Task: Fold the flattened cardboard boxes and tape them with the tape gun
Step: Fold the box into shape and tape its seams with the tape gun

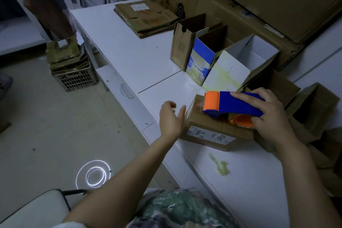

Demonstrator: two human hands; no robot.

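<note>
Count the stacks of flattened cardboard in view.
2. One stack lies at the far end of the table; the other stack sits on the crate on the floor left of it. More may be hidden.

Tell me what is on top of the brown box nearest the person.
The blue and orange tape gun lies on top of the box, gripped by the right hand. The flap seam under the tape gun and hand is covered, so its state cannot be seen.
</note>
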